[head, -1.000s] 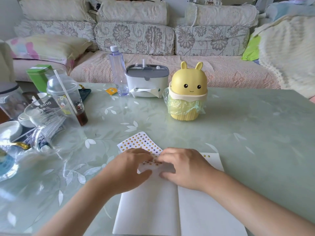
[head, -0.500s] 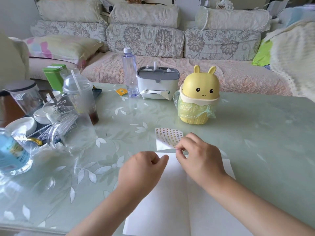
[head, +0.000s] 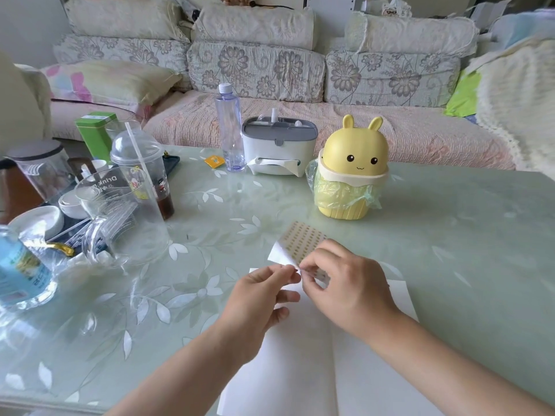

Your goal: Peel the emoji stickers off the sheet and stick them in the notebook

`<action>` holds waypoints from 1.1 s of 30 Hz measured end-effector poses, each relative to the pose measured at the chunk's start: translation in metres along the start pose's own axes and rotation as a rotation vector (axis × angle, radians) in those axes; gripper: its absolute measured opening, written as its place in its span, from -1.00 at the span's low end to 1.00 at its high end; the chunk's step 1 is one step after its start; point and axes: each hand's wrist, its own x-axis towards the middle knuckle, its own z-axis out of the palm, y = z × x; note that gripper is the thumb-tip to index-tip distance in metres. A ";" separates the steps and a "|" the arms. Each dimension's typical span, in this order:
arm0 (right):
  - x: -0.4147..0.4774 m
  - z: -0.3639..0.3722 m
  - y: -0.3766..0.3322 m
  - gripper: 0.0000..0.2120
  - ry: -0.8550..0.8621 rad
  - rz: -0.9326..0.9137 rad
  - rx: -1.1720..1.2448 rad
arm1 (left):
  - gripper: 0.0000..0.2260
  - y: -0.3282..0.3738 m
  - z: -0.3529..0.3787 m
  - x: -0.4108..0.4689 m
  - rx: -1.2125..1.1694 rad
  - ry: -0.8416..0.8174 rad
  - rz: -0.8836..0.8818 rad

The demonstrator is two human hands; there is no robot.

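Both your hands are up over the open notebook (head: pixel 300 370) on the table (head: pixel 450 235). Your right hand (head: pixel 348 283) pinches the sticker sheet (head: pixel 303 241) by its near edge, fingers curled, holding it tilted up off the page, left corner bent back. Your left hand (head: pixel 264 298) meets it there, thumb and forefinger pinched on the sheet's near corner, other fingers loosely curled. Whether a sticker sits between those fingertips is too small to tell. Beyond the sheet stands the yellow bunny bin (head: pixel 351 175)
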 end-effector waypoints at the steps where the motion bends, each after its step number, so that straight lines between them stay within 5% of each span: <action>1: 0.000 -0.001 -0.002 -0.90 -0.025 0.076 0.074 | -0.90 0.000 0.000 0.000 0.010 -0.001 0.013; 5: 0.004 -0.006 -0.005 -0.85 -0.103 0.332 0.348 | -0.88 0.000 0.001 0.001 0.074 -0.002 0.077; 18: 0.014 -0.028 -0.010 -0.90 -0.246 0.626 0.631 | -0.81 -0.003 0.013 -0.002 0.291 0.120 0.342; 33: 0.016 -0.035 -0.009 -0.79 -0.285 0.656 0.571 | -0.85 -0.004 0.019 0.003 0.248 0.073 0.330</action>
